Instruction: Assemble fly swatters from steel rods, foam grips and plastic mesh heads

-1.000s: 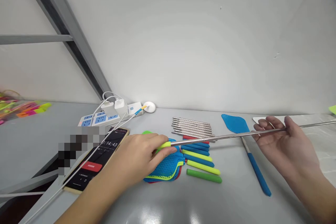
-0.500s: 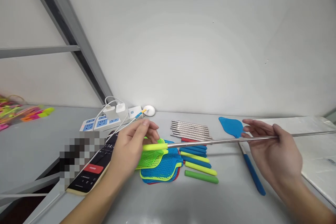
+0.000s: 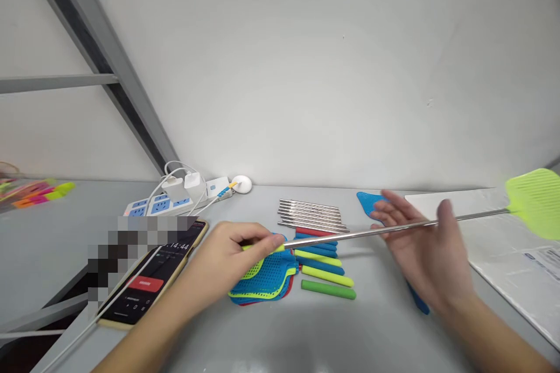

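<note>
A fly swatter with a long metal rod (image 3: 350, 235) lies across my view, tilting slightly up to the right. Its yellow-green head (image 3: 536, 204) is at the far right. My left hand (image 3: 238, 256) is closed around the yellow handle, thumb along it. At the rod's right part, my right hand (image 3: 431, 247) has its fingers stretched out and apart; the rod crosses the palm behind the thumb, and the hand is partly blurred. Beneath lie mesh swatter heads (image 3: 266, 280) in blue, yellow and red, coloured handle grips (image 3: 328, 289) and several metal rods (image 3: 310, 213).
A blue swatter (image 3: 367, 201) lies partly hidden behind my right hand. On the right is a white packaged sheet (image 3: 494, 250). A phone (image 3: 144, 280), a power strip (image 3: 175, 204) with plugs and cables, and a round white object (image 3: 241, 184) are on the left. Colourful pieces (image 3: 39, 193) lie farther left.
The swatter's head has come into view on the right as the rod shifted left. My left hand has closed on the handle, its thumb now pressed along it. The view has turned slightly right.
</note>
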Available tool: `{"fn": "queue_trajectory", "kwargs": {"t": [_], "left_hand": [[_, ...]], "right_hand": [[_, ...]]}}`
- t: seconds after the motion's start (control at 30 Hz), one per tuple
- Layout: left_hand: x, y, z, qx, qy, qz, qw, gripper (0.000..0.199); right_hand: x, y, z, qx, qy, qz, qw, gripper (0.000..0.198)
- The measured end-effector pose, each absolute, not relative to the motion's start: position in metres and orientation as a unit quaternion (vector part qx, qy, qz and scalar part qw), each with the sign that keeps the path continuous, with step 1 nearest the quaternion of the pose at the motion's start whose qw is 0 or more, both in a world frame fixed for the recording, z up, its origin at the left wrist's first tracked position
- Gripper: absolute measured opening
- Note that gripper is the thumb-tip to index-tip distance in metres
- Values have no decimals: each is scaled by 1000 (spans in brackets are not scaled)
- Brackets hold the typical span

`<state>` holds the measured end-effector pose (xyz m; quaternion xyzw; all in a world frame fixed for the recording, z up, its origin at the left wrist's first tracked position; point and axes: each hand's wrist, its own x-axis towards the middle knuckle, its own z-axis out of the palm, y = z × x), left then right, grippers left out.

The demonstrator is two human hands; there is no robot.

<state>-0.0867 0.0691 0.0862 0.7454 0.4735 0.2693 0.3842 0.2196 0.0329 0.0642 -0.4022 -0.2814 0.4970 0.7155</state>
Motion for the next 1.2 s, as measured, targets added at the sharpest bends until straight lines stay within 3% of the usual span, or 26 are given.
{"fn": "queue_trajectory", "kwargs": {"t": [0.17,0.43,0.53,0.7,0.83,1.2], "left_hand": [[-120,87,96,752,517,242,329,36],[-106,89,90,733,537,265,325,44],[-81,77,81,714,508,277,394,41],[-58,61,73,621,503,394,454,38],[-34,41,72,601,434,397,542,31],[13,7,108,549,442,480,521,34]], "right_hand": [[282,55,71,-391,-116,420,810,56],[241,51,51,-433,-221,337,806,52],[203,39,45,-431,-270,408,759,50],[174,25,40,-425,-274,390,769,51],[156,15,31,-420,-315,462,715,55],[153,11,34,-455,-215,547,669,61]]}}
